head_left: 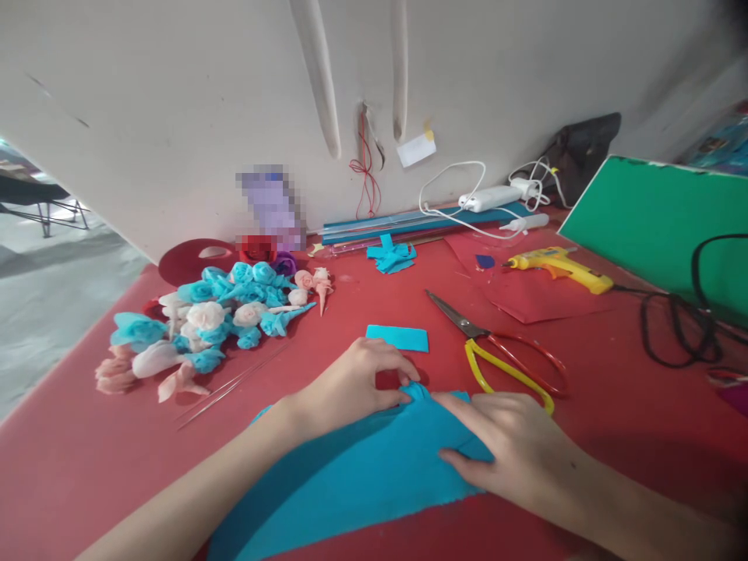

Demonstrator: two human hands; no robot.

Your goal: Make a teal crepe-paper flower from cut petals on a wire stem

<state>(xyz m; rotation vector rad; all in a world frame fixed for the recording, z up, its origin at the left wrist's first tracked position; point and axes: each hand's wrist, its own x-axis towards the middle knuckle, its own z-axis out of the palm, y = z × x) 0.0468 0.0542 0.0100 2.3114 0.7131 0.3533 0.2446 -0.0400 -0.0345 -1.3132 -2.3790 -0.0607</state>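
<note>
Scissors (496, 351) lie near a glue gun (558, 267), with what look like paper flowers (216, 319) well apart.

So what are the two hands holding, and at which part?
Both hold the blue cloth at its far edge. The left hand pinches the bunched edge with its fingers; the right hand presses and grips the fold beside it.
</note>
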